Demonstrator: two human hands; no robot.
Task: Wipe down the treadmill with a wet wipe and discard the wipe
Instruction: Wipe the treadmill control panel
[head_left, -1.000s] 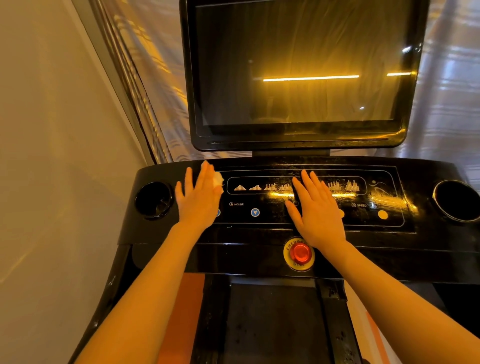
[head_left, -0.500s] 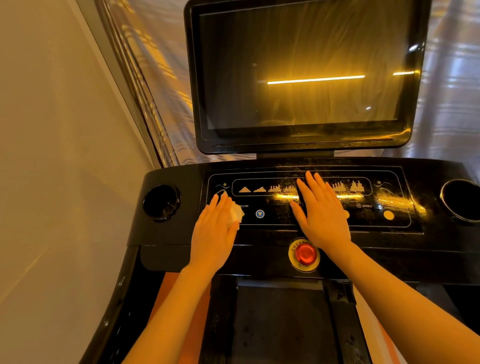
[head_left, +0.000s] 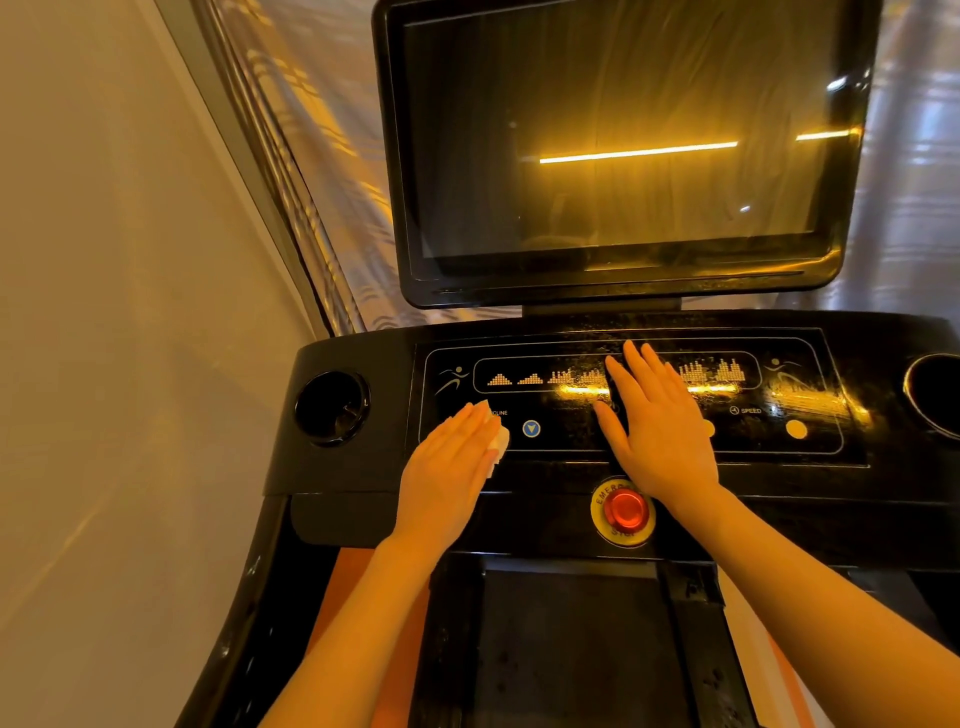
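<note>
Left hand (head_left: 447, 467) flat on one wipe (head_left: 497, 441), apparently.

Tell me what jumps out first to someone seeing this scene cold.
The big dark screen towers over the console, streaked with yellow light reflections. Below it, the left hand presses a white wipe flat near the incline button, the right hand lies flat mid-panel, and a red emergency stop button sits beneath.
</note>
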